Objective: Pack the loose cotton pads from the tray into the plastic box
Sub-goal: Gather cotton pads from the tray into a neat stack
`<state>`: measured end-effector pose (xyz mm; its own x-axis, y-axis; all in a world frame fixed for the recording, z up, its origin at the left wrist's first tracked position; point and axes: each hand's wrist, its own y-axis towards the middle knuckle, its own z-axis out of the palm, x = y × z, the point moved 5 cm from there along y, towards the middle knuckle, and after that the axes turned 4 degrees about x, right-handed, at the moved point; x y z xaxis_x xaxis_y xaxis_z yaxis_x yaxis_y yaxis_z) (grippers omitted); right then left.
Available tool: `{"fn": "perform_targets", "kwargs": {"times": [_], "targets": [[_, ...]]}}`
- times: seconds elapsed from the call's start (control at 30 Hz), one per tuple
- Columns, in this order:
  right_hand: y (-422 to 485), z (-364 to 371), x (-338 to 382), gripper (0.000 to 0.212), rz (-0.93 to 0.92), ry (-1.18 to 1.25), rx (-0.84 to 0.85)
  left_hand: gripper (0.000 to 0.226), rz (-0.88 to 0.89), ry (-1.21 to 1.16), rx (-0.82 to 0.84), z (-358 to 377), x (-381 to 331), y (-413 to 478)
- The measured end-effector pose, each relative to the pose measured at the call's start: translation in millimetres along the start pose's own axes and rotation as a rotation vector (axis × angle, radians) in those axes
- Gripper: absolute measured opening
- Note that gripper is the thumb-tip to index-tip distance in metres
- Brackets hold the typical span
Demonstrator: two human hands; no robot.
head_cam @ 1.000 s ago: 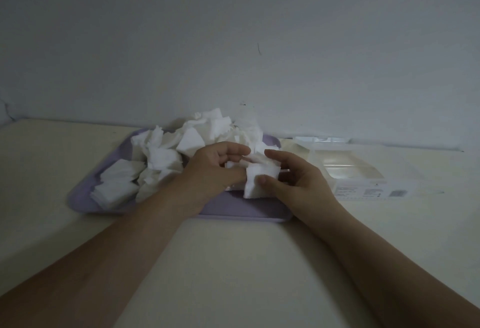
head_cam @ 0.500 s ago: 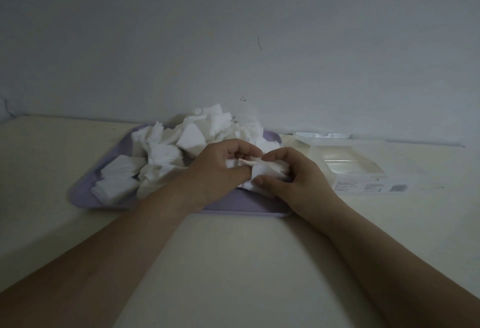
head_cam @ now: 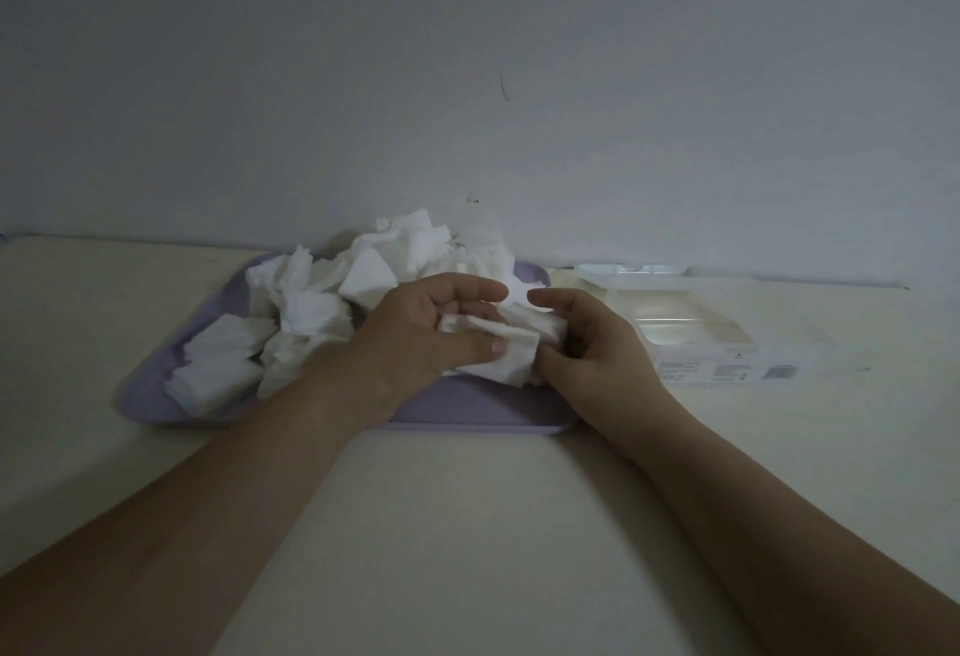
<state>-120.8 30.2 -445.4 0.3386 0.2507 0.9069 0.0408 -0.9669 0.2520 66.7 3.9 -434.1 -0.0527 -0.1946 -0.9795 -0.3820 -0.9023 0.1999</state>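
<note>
I see my left hand and my right hand close together over the near side of the purple tray. Both hands hold one small bunch of pads between them. The left hand's fingers are bent over the top of it, and its thumb presses down on the front. The right hand curls round the bunch from the other side, thumb under it. The big pile of cotton pads lies on the tray, behind and to the left of my left hand. The plastic box sits open on the counter, just past my right hand and touching the tray's right edge. I cannot tell if any pads are in it. A plain wall stands behind both hands.
</note>
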Motion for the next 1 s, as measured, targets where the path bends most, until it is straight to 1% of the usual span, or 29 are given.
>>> {"fn": "perform_targets", "kwargs": {"times": [0.07,0.2,0.33,0.37,0.47,0.5,0.57,0.67,0.73,0.83,0.9,1.0], "targets": [[0.5,-0.1,-1.8,0.041,0.02,0.032,0.006,0.045,0.019,0.034,-0.049,-0.4,-2.1,-0.2],[0.2,0.8,-1.0,0.04,0.015,-0.031,0.036,0.044,0.01,0.064,-0.046,1.3,-2.7,-0.8],[1.2,1.5,1.8,0.036,-0.005,-0.044,0.053,0.043,0.002,0.119,-0.093,-1.8,-1.5,-0.6],[1.4,2.1,2.0,0.039,-0.006,-0.032,0.068,0.043,-0.001,0.129,-0.101,-2.6,-1.2,-0.8],[0.6,4.2,0.6,0.062,0.045,0.082,0.141,0.043,-0.002,0.152,-0.1,-1.3,-1.3,-0.9],[-0.4,4.7,2.3,0.064,0.043,0.087,0.166,0.043,0.0,0.164,-0.099,-0.5,-1.7,-1.0],[-3.0,6.9,6.1,0.056,0.003,0.038,0.19,0.043,0.011,0.165,-0.101,0.4,-1.9,-1.2],[-2.6,7.3,8.2,0.038,-0.059,-0.036,0.136,0.042,0.007,0.16,-0.113,-0.8,-1.1,-0.2],[-0.1,4.4,4.5,0.037,-0.062,-0.069,0.065,0.042,-0.037,0.13,-0.091,-3.4,1.3,0.2],[2.3,0.9,0.7,0.038,-0.042,-0.08,0.017,0.037,-0.089,0.162,-0.065,-9.2,1.8,-1.3],[1.9,0.8,0.5,0.038,-0.037,-0.102,0.006,0.032,-0.083,0.177,-0.123,-16.0,-0.8,-1.7],[1.7,-1.4,-0.4,0.036,-0.029,-0.127,-0.039,0.031,-0.042,0.129,-0.304,-28.6,-8.5,0.2]]}}
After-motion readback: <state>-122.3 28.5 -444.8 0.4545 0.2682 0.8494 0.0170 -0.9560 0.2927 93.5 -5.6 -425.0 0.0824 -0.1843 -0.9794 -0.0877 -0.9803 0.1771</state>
